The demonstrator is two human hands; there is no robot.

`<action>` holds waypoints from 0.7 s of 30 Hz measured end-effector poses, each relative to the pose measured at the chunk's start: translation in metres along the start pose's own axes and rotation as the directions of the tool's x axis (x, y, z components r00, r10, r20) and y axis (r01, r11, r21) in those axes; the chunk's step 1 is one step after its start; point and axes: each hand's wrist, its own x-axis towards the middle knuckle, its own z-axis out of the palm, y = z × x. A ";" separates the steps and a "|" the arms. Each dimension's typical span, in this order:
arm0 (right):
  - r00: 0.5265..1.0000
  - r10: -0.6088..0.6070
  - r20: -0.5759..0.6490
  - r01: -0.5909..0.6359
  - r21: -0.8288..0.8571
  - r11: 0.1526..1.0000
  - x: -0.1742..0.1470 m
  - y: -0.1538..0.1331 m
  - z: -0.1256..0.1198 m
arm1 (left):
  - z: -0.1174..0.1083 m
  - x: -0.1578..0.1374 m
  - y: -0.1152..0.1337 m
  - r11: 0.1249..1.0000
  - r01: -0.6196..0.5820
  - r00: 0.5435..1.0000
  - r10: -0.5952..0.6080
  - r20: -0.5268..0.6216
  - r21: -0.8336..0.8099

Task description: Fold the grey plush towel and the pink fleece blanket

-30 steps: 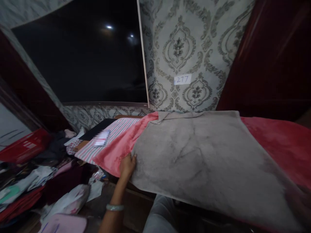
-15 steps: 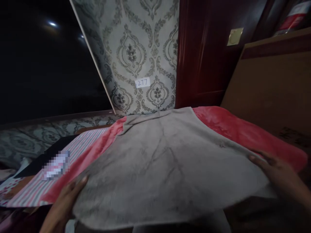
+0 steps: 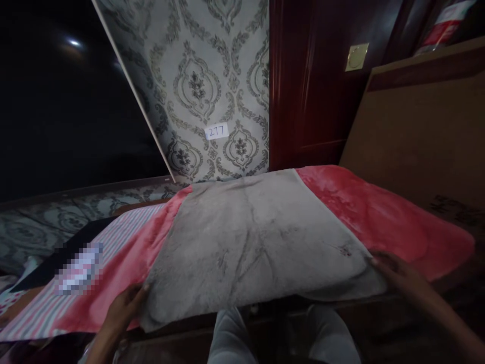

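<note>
A grey towel lies spread over a red plush cloth, with a few creases down its middle and a small dark mark near its right side. My left hand is closed on the towel's near left edge, thumb on top. At the near right edge, my right hand pinches the towel between thumb and fingers; part of those fingers is in shadow. The near edge hangs slightly over the front of the surface.
Left of the red cloth lies a pink-and-grey striped cloth. A large dark screen stands behind it. A cardboard box leans at the right, beside a dark red door. My knees are below the front edge.
The towel's near part has come down from a raised, billowing position onto the red cloth. Both hands have moved inward, still at its near corners.
</note>
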 end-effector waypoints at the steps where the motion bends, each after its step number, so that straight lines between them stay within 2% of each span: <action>1: 0.999 0.042 0.021 -0.044 0.081 0.996 0.003 0.000 0.000 | 0.000 0.006 0.001 1.000 -0.015 0.999 0.015 -0.047 0.007; 3: 0.996 0.089 0.020 -0.091 0.179 0.980 0.011 -0.001 0.000 | 0.002 0.016 0.006 0.999 -0.039 0.994 0.039 -0.104 -0.004; 4: 0.996 0.088 0.002 -0.087 0.174 0.981 0.016 -0.003 0.000 | 0.004 0.021 0.009 0.999 -0.051 0.992 0.048 -0.115 -0.018; 9: 1.000 -0.009 0.015 0.011 -0.116 0.993 0.042 -0.023 0.005 | 0.022 0.044 0.040 0.999 -0.044 0.996 0.042 -0.079 -0.024; 12: 0.998 -0.049 0.030 0.054 -0.183 0.982 0.054 -0.038 0.017 | 0.038 0.051 0.063 0.996 0.015 0.997 -0.008 -0.075 0.092; 14: 0.998 -0.055 0.023 0.058 -0.164 0.985 0.059 -0.044 0.026 | 0.046 0.052 0.073 0.983 0.042 0.992 -0.021 -0.123 0.177; 17: 0.998 -0.062 -0.007 0.061 -0.074 0.995 0.059 -0.047 0.030 | 0.048 0.050 0.079 0.979 0.051 0.988 -0.020 -0.152 0.199; 21: 0.996 -0.041 -0.084 0.047 0.078 0.996 0.046 -0.036 0.010 | 0.028 0.035 0.068 0.999 0.032 0.994 -0.027 -0.107 0.043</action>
